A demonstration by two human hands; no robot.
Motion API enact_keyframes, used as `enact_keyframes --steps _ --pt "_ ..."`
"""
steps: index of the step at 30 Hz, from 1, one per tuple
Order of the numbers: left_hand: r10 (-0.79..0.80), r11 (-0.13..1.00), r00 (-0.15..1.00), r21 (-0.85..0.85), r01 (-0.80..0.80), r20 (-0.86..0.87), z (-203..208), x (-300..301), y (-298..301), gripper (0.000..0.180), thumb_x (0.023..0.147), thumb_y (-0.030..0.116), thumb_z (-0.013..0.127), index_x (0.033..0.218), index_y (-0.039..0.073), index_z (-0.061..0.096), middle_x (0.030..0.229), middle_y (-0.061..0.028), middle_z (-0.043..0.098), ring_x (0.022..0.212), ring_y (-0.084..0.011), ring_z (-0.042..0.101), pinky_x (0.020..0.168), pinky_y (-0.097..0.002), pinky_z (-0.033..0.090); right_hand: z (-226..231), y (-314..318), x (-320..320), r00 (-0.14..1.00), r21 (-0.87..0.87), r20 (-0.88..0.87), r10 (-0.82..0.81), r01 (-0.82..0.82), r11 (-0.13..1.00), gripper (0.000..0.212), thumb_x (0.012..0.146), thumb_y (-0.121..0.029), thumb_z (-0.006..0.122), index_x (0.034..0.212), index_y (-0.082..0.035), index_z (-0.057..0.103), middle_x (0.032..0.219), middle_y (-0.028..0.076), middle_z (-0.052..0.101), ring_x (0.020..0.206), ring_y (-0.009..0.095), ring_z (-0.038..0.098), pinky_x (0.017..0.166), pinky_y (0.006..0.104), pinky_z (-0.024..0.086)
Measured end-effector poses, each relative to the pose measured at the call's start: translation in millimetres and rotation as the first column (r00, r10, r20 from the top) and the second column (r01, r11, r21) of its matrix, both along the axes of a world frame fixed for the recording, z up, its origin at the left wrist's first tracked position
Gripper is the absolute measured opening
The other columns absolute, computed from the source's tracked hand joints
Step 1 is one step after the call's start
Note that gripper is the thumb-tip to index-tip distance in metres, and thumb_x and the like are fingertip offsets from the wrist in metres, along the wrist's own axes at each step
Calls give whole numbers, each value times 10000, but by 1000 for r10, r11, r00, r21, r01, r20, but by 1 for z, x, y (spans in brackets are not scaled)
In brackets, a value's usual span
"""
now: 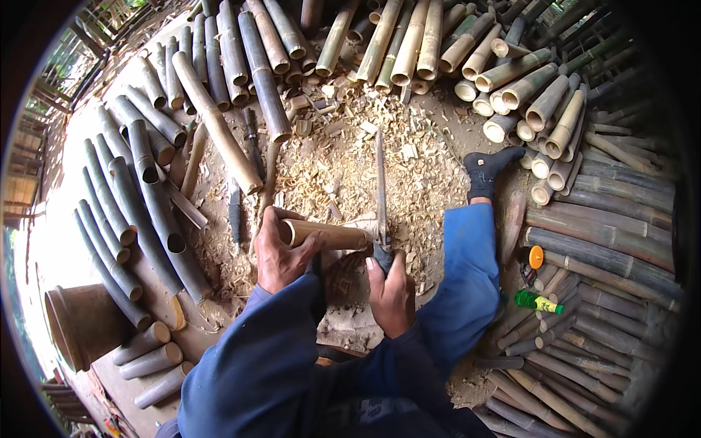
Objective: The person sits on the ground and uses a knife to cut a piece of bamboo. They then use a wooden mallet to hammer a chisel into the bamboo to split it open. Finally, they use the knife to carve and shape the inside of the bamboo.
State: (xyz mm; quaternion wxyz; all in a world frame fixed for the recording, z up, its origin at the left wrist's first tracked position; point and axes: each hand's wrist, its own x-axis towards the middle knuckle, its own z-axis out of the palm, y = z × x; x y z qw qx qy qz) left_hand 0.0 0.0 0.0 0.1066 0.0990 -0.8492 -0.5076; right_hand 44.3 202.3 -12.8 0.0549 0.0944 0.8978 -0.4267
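My left hand (283, 252) is closed around the left end of a short, pale bamboo tube (332, 235), its open hollow end toward the palm. The tube lies level above a worn wooden block (349, 285). In my right hand (392, 296) is a long knife (380, 182), gripped by its dark wrapped handle. Its narrow blade points away from me, upright in the picture, at the tube's right end. Whether the edge touches the bamboo I cannot tell.
Pale wood shavings (328, 171) cover the ground ahead. Dark bamboo lengths (135, 197) lie left, cut pale ones (416, 44) at the back, more stacked right. A second knife (234, 215) lies left of my hand. A bucket (87, 321) and a green bottle (539, 301) flank me.
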Motion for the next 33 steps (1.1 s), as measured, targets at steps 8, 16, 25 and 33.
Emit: enact_keyframes --steps 8,16,25,33 --pt "-18 999 999 34 20 -42 5 2 2 450 736 148 863 1025 5 550 852 -183 692 797 -307 709 720 -395 557 -75 11 10 968 126 250 28 -61 990 469 964 -425 580 1051 34 538 837 300 650 819 510 639 710 554 495" --pt "-112 976 994 189 111 -5 -2 6 -10 426 717 73 859 1013 14 559 901 -134 679 854 -217 687 768 -344 545 -24 7 6 1000 -91 6 23 -23 996 365 975 -352 598 1068 -5 536 836 265 664 784 449 665 652 490 507" --pt "-172 926 985 346 152 28 -16 2 -17 433 692 57 849 1011 11 561 949 -123 677 900 -213 680 813 -339 545 11 9 -1 997 -44 -35 63 -64 997 345 967 -321 619 1028 13 557 777 230 641 738 413 663 643 451 495" --pt "-321 884 947 352 309 -26 3 -5 -17 459 693 -1 820 1051 8 532 1015 -92 603 959 -173 622 878 -328 509 -82 36 8 963 69 248 108 -129 989 449 953 -429 593 1040 12 576 884 267 666 876 440 671 730 480 503"
